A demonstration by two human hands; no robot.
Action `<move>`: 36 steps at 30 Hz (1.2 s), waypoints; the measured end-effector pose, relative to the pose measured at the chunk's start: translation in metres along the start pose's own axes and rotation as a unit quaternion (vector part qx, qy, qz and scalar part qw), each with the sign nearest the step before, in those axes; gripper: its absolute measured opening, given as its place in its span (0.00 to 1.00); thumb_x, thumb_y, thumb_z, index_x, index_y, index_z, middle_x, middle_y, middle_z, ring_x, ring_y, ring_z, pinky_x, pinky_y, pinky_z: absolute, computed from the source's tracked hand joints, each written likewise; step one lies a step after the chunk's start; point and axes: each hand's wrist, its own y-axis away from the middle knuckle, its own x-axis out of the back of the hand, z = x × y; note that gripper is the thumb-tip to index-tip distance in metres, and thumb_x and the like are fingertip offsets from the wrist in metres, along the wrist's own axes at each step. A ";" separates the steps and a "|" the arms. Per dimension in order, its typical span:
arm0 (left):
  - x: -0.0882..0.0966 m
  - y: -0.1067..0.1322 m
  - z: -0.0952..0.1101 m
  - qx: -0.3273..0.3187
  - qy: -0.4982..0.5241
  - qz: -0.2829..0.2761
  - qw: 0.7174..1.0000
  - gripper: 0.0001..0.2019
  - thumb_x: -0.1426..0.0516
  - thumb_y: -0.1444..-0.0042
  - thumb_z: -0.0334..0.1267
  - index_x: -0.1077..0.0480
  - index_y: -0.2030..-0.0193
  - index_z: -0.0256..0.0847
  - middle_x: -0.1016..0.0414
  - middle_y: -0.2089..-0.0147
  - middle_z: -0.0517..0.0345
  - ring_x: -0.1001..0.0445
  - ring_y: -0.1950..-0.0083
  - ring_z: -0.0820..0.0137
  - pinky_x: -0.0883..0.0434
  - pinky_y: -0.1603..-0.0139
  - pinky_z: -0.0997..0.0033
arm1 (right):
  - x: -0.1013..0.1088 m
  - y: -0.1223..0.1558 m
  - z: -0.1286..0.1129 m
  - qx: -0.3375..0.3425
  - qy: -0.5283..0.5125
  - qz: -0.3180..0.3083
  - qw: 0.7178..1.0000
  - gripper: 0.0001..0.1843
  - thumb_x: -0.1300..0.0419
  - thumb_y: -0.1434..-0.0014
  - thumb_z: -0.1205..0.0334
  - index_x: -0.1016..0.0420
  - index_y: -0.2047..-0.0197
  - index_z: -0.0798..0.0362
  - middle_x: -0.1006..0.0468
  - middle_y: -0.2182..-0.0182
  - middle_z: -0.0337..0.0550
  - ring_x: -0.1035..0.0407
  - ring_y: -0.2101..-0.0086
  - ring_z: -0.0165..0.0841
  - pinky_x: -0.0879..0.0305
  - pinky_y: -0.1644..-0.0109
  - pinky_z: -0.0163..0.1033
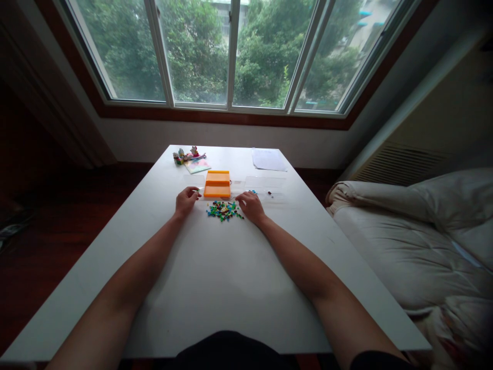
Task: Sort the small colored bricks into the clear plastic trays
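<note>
We seemed to be picking through the small coloured pieces (223,211), heaped on the worktop (215,267) between our hands. Our left hand (186,200) pinched a greenish piece (197,191); whether our right hand (250,206) gripped anything, we couldn't tell. Next called for precise fingertips.

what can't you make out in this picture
All in the head view:
Left hand: what its fingertips hold, if anything; too small, partly covered by the fingers.
Right hand: whether it grips anything; the back of the hand hides this.
Pile of small pieces: how many; they overlap and are tiny.
White paper: any print; too small and faint.
Right sleeve: cut off by the bottom edge.
</note>
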 end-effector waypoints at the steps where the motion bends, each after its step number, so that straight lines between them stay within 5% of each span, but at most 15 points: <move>1: 0.001 -0.001 -0.001 0.012 0.027 0.011 0.999 0.15 0.41 0.47 0.43 0.26 0.54 0.39 0.18 0.64 0.53 0.22 0.66 0.68 0.26 0.60 0.67 | 0.000 0.000 0.001 -0.001 0.000 0.000 1.000 0.11 0.43 0.37 0.71 0.20 0.60 0.49 0.21 0.63 0.45 0.33 0.56 0.39 0.41 0.47 0.44; 12: 0.003 -0.003 -0.002 0.070 0.082 0.036 0.994 0.28 0.43 0.45 0.40 0.33 0.38 0.34 0.19 0.49 0.43 0.25 0.72 0.75 0.27 0.67 0.72 | -0.009 0.001 0.011 0.007 0.034 -0.085 0.996 0.13 0.37 0.41 0.70 0.18 0.55 0.45 0.22 0.60 0.45 0.34 0.55 0.40 0.39 0.47 0.44; 24: 0.000 -0.005 -0.009 0.037 0.032 0.012 0.999 0.24 0.43 0.46 0.39 0.30 0.42 0.36 0.19 0.55 0.49 0.25 0.70 0.73 0.26 0.66 0.71 | -0.001 0.001 0.019 -0.001 -0.026 -0.087 0.996 0.13 0.39 0.46 0.75 0.18 0.62 0.49 0.24 0.62 0.44 0.33 0.57 0.37 0.37 0.49 0.41; 36: 0.001 0.001 0.000 0.014 -0.025 0.004 1.000 0.22 0.42 0.45 0.41 0.27 0.43 0.40 0.20 0.60 0.53 0.24 0.68 0.70 0.27 0.65 0.70 | 0.001 -0.001 0.024 0.011 -0.033 -0.097 0.995 0.08 0.34 0.44 0.68 0.18 0.61 0.48 0.24 0.61 0.44 0.32 0.57 0.37 0.36 0.48 0.42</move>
